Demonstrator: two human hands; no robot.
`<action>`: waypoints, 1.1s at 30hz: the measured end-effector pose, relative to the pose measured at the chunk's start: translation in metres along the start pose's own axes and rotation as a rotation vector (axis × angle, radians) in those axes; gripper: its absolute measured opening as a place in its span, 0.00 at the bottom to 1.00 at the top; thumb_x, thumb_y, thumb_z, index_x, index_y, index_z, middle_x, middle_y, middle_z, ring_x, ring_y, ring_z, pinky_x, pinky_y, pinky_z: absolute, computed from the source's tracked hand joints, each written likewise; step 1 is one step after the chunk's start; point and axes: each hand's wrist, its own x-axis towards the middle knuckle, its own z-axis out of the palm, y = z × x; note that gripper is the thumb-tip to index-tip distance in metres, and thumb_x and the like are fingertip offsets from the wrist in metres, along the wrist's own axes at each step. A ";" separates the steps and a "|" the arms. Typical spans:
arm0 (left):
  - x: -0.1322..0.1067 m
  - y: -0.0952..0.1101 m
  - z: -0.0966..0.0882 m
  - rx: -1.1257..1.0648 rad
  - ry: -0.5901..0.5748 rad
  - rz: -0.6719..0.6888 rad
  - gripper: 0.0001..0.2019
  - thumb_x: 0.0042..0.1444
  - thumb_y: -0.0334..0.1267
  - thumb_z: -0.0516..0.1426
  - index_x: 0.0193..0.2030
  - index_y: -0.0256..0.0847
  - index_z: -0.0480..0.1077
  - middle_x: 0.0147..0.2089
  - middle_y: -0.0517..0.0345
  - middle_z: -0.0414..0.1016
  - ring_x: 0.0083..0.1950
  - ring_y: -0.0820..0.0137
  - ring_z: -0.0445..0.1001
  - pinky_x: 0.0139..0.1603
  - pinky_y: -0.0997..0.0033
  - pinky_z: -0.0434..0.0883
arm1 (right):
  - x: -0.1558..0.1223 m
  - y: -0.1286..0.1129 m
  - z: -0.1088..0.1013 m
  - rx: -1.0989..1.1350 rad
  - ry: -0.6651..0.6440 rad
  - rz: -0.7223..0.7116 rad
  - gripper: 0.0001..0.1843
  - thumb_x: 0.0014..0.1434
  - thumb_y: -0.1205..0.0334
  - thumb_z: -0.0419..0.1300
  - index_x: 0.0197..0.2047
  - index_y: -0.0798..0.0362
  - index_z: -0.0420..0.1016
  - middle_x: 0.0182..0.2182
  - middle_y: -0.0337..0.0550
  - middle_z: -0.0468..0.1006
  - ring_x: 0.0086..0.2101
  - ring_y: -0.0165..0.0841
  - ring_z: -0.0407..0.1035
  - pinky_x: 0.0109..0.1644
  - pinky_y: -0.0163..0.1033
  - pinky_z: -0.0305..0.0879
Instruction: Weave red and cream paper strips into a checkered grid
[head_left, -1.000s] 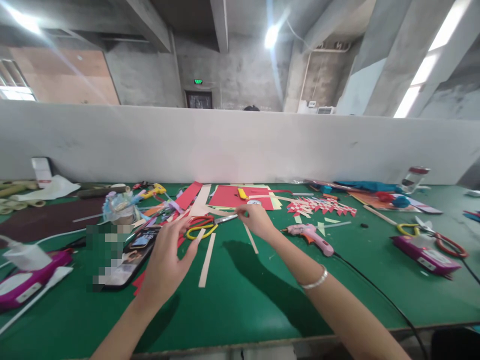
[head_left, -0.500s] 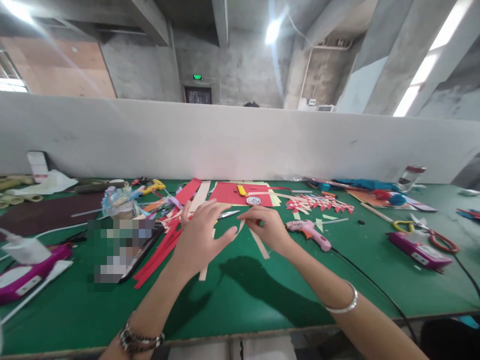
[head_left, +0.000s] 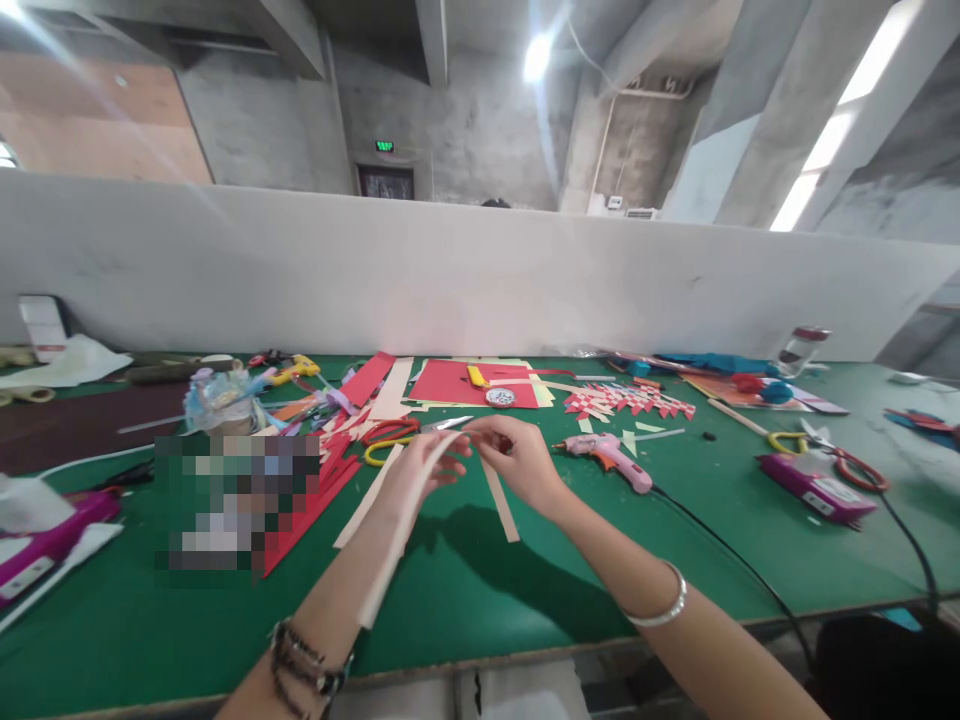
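Above the middle of the green table (head_left: 525, 590), my left hand (head_left: 424, 470) pinches the top of a long cream paper strip (head_left: 390, 550) that hangs down along my forearm. My right hand (head_left: 517, 460) meets it fingertip to fingertip and pinches a second cream strip (head_left: 499, 500) that slants down to the right. Both hands are closed on the strips. Just behind them lie red and yellow scissors (head_left: 390, 440) and a fan of red paper strips (head_left: 315, 490).
A pink glue gun (head_left: 607, 455) with a black cord lies right of my hands. Red sheets (head_left: 465, 385) and a red-and-cream woven piece (head_left: 626, 402) lie behind. A purple tool (head_left: 814, 490), more scissors and craft clutter sit at both sides. A white wall bounds the far edge.
My left hand has come up from the table and taken hold of a long cream strip. Both hands have drawn together, and the view has shifted slightly right.
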 end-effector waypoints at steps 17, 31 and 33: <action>-0.018 -0.004 0.015 0.145 -0.249 -0.059 0.24 0.49 0.50 0.57 0.48 0.36 0.62 0.28 0.60 0.70 0.28 0.72 0.70 0.31 0.72 0.66 | -0.002 -0.010 0.007 0.236 0.069 0.119 0.10 0.50 0.66 0.52 0.33 0.55 0.73 0.27 0.39 0.73 0.27 0.27 0.65 0.33 0.32 0.63; -0.022 -0.011 -0.005 0.451 -0.341 -0.014 0.20 0.54 0.55 0.50 0.36 0.38 0.65 0.18 0.68 0.63 0.15 0.78 0.63 0.19 0.78 0.59 | -0.015 -0.016 -0.008 0.172 -0.190 0.111 0.05 0.53 0.65 0.57 0.35 0.53 0.70 0.23 0.35 0.73 0.27 0.28 0.69 0.34 0.33 0.64; -0.024 -0.009 -0.005 0.419 -0.368 -0.022 0.20 0.54 0.54 0.50 0.41 0.38 0.64 0.19 0.68 0.64 0.16 0.77 0.64 0.20 0.78 0.60 | -0.013 -0.014 -0.010 0.210 -0.165 0.162 0.04 0.52 0.66 0.55 0.33 0.53 0.70 0.21 0.34 0.71 0.24 0.26 0.67 0.31 0.32 0.63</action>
